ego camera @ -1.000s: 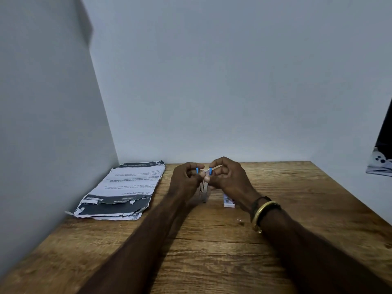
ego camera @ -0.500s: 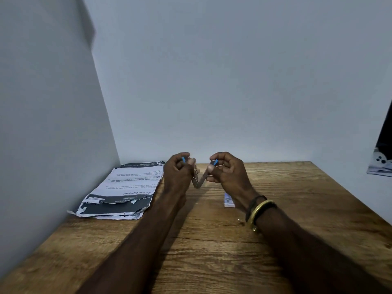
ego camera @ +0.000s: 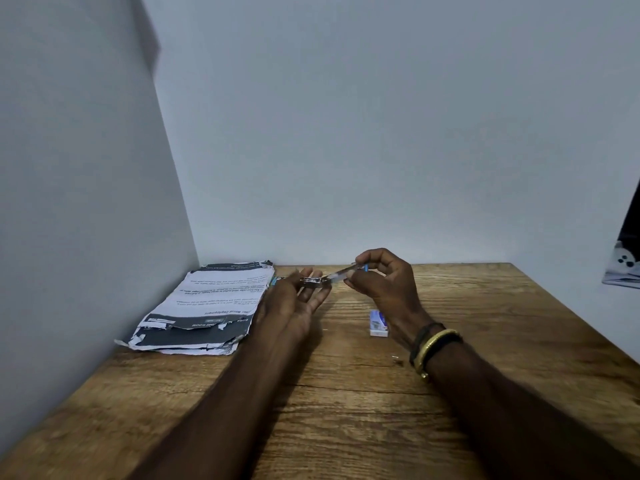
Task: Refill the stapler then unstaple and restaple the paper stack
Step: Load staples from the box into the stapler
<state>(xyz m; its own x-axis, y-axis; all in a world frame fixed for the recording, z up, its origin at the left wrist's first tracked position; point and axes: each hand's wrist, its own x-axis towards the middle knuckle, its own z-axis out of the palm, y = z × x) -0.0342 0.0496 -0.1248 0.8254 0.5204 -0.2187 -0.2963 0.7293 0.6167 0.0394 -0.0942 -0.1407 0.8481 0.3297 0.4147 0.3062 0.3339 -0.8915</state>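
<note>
- While the stapler (ego camera: 317,281) hangs swung open in the air above the table (ego camera: 346,410), we judge ourselves to be in the refill step, with the magazine laid bare.
- Our left hand (ego camera: 294,306) lies palm up, its fingers mostly straight and spread, and cradles the metal body of the stapler across them.
- Our right hand (ego camera: 384,282) pinches the other arm near its blue tip between thumb and curled fingers, holding that end raised and tilted up to the right.
- Whether any staples sit in the channel we cannot tell, because the metal is too small and blurred.
- A small staple box (ego camera: 378,323) lies on the table just beside our right wrist.
- The paper stack (ego camera: 207,306) lies at the left against the wall, near our left hand but untouched by either.
- Next, we think, one hand must let go to fetch a strip from the box. The other must hold the stapler open and level enough for the strip to slide in.
</note>
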